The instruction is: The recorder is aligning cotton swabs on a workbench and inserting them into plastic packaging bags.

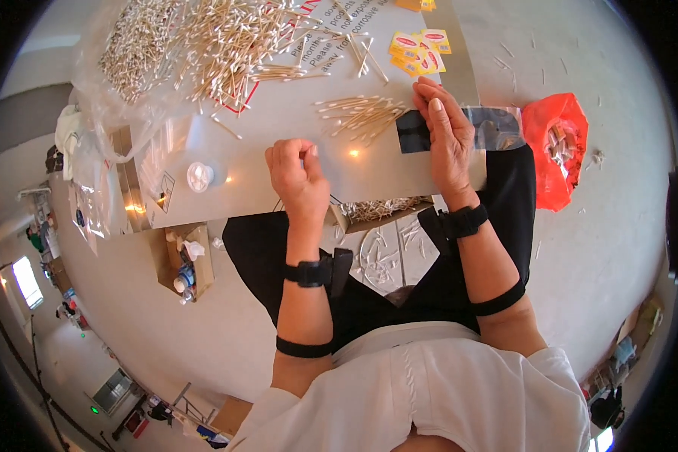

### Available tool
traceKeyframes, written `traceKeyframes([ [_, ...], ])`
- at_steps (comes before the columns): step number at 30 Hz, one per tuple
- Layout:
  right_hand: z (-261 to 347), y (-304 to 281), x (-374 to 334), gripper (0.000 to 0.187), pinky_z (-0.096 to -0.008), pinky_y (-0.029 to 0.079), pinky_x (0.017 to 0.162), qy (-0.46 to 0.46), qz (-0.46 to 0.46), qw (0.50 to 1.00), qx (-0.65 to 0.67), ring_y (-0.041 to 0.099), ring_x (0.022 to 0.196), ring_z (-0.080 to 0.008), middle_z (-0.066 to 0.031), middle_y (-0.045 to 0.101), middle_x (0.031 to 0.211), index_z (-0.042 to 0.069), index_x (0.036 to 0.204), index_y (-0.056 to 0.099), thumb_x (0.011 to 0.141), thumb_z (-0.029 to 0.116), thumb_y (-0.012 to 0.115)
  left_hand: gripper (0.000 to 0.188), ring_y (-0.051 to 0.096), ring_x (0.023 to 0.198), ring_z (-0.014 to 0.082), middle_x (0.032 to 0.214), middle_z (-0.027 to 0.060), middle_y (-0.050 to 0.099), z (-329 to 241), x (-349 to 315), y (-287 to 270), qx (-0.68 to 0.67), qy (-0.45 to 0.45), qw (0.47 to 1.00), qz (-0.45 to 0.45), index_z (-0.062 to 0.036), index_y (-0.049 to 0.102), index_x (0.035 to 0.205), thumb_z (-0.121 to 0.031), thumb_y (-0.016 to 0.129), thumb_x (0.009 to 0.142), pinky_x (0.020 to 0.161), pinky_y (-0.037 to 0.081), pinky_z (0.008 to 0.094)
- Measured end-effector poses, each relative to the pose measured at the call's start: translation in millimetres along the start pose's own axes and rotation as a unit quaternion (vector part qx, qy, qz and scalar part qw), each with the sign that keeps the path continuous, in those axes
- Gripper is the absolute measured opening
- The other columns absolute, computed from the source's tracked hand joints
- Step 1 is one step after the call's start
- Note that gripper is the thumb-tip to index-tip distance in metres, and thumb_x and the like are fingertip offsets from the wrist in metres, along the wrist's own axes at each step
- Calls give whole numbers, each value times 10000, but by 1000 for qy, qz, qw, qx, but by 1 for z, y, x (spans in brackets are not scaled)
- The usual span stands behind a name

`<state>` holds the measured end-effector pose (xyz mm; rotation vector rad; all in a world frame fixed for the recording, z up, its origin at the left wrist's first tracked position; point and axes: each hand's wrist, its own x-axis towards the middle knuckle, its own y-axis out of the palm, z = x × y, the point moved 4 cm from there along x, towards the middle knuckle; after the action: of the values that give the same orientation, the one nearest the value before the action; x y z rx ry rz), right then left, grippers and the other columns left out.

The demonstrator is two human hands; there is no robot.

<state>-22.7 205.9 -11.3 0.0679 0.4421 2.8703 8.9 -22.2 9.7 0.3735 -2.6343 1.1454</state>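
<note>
A: Report the position of each hand relative to the small pile of cotton swabs on the counter.

B: The right hand lies flat, just right of the pile, palm down on a clear pouch with a dark end. Its fingers are extended and together; the grip is not closed around anything, it only presses the pouch to the counter. The left hand hovers below and to the left of the pile, fingertips pinched together. Whether a swab sits in that pinch cannot be told at this size.

A: Orientation of the pile?

B: The swabs lie roughly parallel, long axis running left to right with a slight upward tilt toward the right, their right ends next to the right hand's fingertips. The pouch's long axis also runs left to right.

A: Which hand is nearer the pile?

B: The right hand; the left is a short way apart.

A: Surrounding items?

B: A large loose heap of swabs lies up and left of the pile, yellow labels up and right, a red bag far right.
</note>
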Motion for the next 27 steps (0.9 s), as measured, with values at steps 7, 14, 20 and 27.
traceKeyframes([
  [7,0,-1,0,326,-274,438,1018,-7,-2,1000,13,552,1153,-155,-106,571,1310,-31,1197,615,1039,225,490,363,531,1034,327,1080,123,585,-37,-24,-15,-12,71,984,161,-40,586,1105,-83,694,762,914,420,439],
  [14,3,5,-5,381,-315,422,1050,22,24,999,-22,547,1194,-187,-130,585,1289,-51,1264,566,1045,245,469,680,357,1365,340,1457,152,415,-65,-11,33,141,97,973,157,-16,442,1391,-212,721,802,1105,279,498],
  [20,5,15,-11,322,-294,469,952,29,38,995,-84,595,1096,-163,-125,646,1184,-39,1229,587,1022,200,525,742,203,1477,316,1579,148,266,-65,-23,56,179,87,956,214,-8,394,1444,-311,692,836,1167,139,562],
  [27,7,7,-8,253,-284,484,904,-17,-18,995,-97,604,1010,-154,-96,648,1129,-25,1127,633,1017,180,533,766,222,1472,323,1564,179,287,-62,-28,50,171,112,955,216,20,424,1412,-313,732,794,1161,128,581],
])
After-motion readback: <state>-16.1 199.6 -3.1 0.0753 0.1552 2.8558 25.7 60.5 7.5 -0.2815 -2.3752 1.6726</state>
